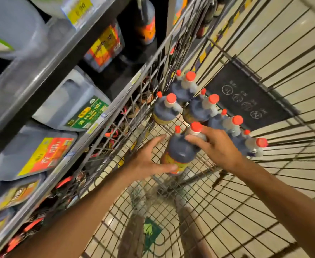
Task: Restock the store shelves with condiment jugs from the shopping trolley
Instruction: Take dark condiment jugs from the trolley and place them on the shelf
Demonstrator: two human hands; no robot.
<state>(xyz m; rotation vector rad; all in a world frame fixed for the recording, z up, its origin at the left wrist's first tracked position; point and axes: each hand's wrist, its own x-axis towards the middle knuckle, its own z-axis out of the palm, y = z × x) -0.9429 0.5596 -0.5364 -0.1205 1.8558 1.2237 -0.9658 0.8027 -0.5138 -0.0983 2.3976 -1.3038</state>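
Head view is showing, at the left, grey metal store shelves [46, 75] carrying large translucent plastic jugs with green and red-yellow labels [74, 107]. Beside them a wire-mesh shopping trolley [218, 207] is standing, its left wall running along the shelf edge. The left hand [149, 157] is reaching into the trolley, fingers spread and touching the side of a dark sauce jug with a red cap and yellow label [180, 151] near the middle of the trolley floor. The right hand [216, 146] is curling its fingers around that jug's neck. Five more dark red-capped jugs [199, 108] are standing toward the trolley's far end.
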